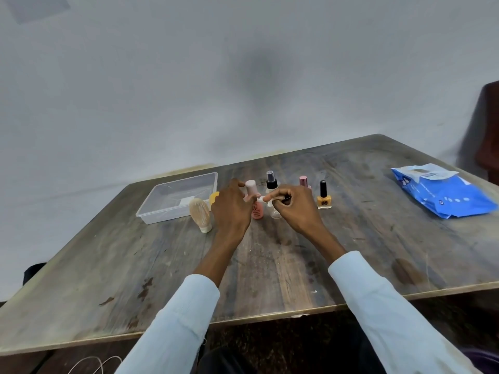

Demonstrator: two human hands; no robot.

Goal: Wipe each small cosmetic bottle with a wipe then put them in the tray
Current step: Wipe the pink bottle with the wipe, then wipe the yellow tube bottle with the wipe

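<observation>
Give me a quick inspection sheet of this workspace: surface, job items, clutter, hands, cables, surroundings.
Surface: worn wooden table, stained.
Job's things: clear tray left, no bottles inside; orange polish bottle, spray bottle, pink-capped bottle and tube standing; blue wipes pack right.
Clutter: nothing seen.
Hands: left hand around a peach bottle; right hand pinches something small, unclear.
Cables: thin wire below the table edge.
Surroundings: plain grey wall.
</observation>
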